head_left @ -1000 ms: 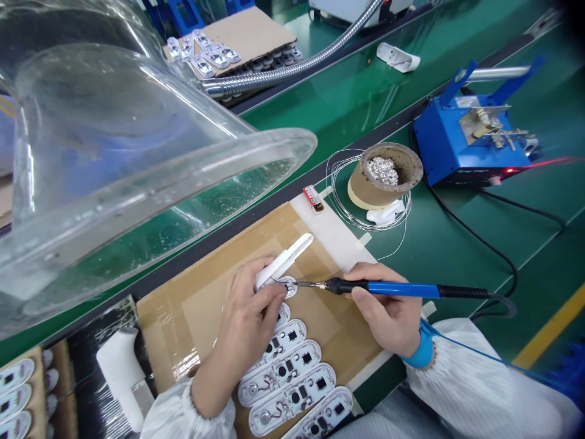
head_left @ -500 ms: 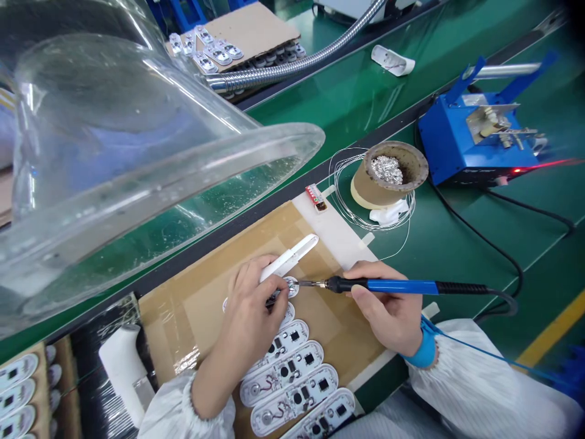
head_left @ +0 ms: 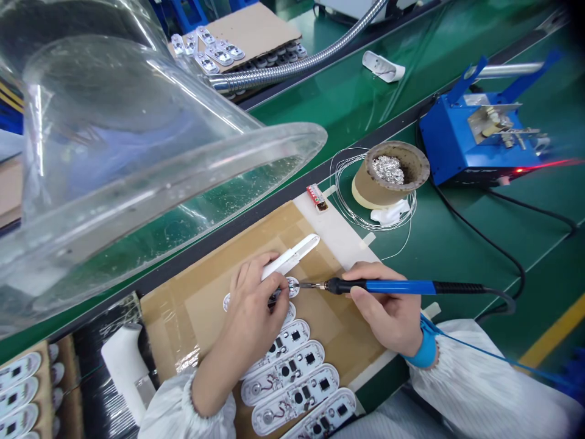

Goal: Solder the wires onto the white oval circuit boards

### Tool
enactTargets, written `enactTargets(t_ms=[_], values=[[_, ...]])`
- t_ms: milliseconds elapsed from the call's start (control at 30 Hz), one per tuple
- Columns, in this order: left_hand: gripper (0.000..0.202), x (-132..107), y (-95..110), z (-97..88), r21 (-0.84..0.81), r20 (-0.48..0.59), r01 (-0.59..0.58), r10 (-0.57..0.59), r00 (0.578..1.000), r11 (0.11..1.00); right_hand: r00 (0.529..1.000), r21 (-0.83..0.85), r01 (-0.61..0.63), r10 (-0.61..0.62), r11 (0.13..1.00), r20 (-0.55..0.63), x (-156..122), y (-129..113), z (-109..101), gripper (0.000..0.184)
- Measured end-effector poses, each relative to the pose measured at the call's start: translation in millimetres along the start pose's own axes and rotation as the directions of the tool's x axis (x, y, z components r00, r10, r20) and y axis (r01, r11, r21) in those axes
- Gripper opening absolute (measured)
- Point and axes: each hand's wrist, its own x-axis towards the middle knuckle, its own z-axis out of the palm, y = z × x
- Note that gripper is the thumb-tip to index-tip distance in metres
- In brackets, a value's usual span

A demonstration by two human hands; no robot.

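My right hand (head_left: pixel 388 308) grips a blue-handled soldering iron (head_left: pixel 397 286) like a pen. Its tip touches the end of an oval white circuit-board piece (head_left: pixel 292 286). My left hand (head_left: pixel 253 308) is closed around a long white plastic casing (head_left: pixel 295 256), with thumb and index finger pinched over the board piece. The fingers cover most of that piece, and any small wire in the pinch cannot be made out. Below, several similar oval board pieces (head_left: pixel 297 396) lie in a slanted row on the tan taped board (head_left: pixel 196 299).
A pot of metal shavings (head_left: pixel 388 177) stands inside a coil of solder wire (head_left: pixel 340 183). At right is a blue soldering stand (head_left: pixel 475 134). A clear fume hood (head_left: pixel 183 164) overhangs the left. A white handle-shaped shell (head_left: pixel 125 366) lies lower left; another white shell (head_left: pixel 382 67) rests on the green belt.
The white shell on the green belt has shifted a little to the left. Both hands and the soldering iron stay nearly where they were.
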Motion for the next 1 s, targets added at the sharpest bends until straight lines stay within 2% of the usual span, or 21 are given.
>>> enactTargets(t_ms=[167, 433, 633, 833, 1000], values=[[0.018, 0.5, 1.2, 0.0, -0.005, 0.004, 0.012, -0.012, 1.0, 1.0, 1.0, 0.014, 0.002, -0.002, 1.0, 0.012, -0.5, 0.8, -0.5, 0.022], [0.021, 0.2, 0.6, 0.3, 0.001, 0.023, 0.032, -0.032, 0.999, 0.999, 0.999, 0.004, -0.017, 0.017, 1.0, -0.035, -3.5, 4.4, -4.6, 0.019], [0.02, 0.5, -1.0, 1.0, 0.009, 0.024, 0.028, -0.028, 0.999, 1.0, 0.997, 0.015, 0.031, -0.029, 0.999, -0.076, -3.7, 9.3, -5.7, 0.02], [0.021, 1.3, -1.1, -2.8, -0.005, 0.062, 0.044, -0.044, 0.997, 0.999, 0.993, 0.017, 0.069, -0.067, 0.997, -0.097, -3.1, 12.2, -5.6, 0.017], [0.019, -2.0, -3.4, -10.4, -0.02, 0.13, 0.077, -0.074, 0.989, 0.997, 0.985, -0.051, 0.085, -0.092, 0.995, -0.147, -3.3, 13.6, -7.7, 0.013]])
